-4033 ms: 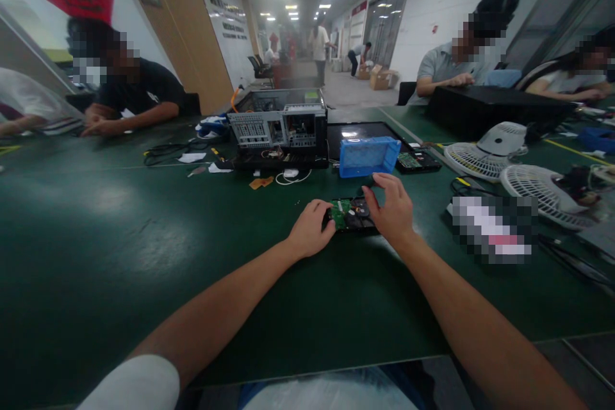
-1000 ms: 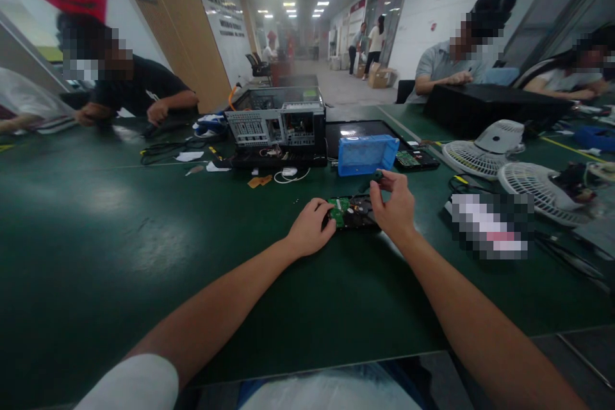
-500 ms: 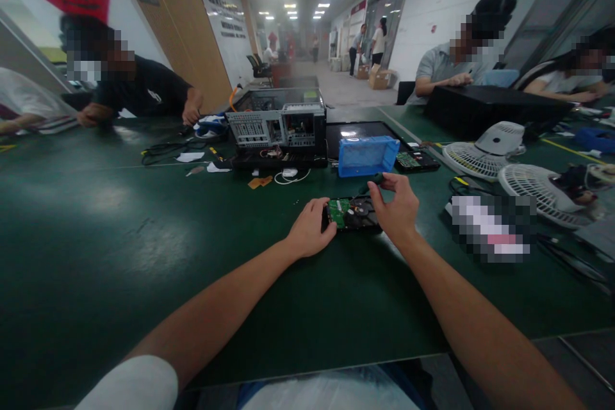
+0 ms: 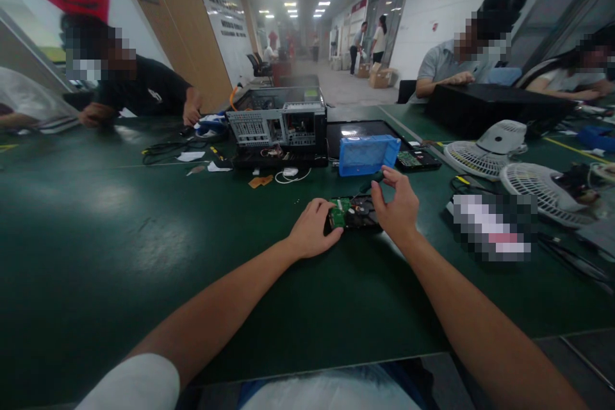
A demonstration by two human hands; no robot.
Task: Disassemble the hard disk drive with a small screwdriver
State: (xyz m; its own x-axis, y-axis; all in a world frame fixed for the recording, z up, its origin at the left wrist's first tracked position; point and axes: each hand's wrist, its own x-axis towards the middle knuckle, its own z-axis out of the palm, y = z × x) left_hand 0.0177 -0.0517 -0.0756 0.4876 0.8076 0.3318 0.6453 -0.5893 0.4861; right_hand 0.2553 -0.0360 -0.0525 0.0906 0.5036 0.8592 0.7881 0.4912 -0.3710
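Note:
A hard drive (image 4: 364, 213) with a green circuit board (image 4: 341, 212) lies on the green table in front of me. My left hand (image 4: 316, 229) is closed on its left end, thumb along the near edge and fingers at the far side. In my right hand (image 4: 398, 200) is a screwdriver (image 4: 371, 183) with a dark handle, pinched between thumb and fingers. It slants down to the left over the drive; its tip is too small to make out. The right hand covers the drive's right end.
Beyond the drive stand a blue plastic bin (image 4: 369, 155) and an opened computer case (image 4: 277, 120). Another circuit board (image 4: 414, 160) lies right of the bin. White fan parts (image 4: 485, 152) and cables sit at the right. Co-workers sit across the table on both sides.
My right hand and the screwdriver handle have shifted slightly, the fingers now a little higher and more extended. My left thumb has slid slightly right along the drive.

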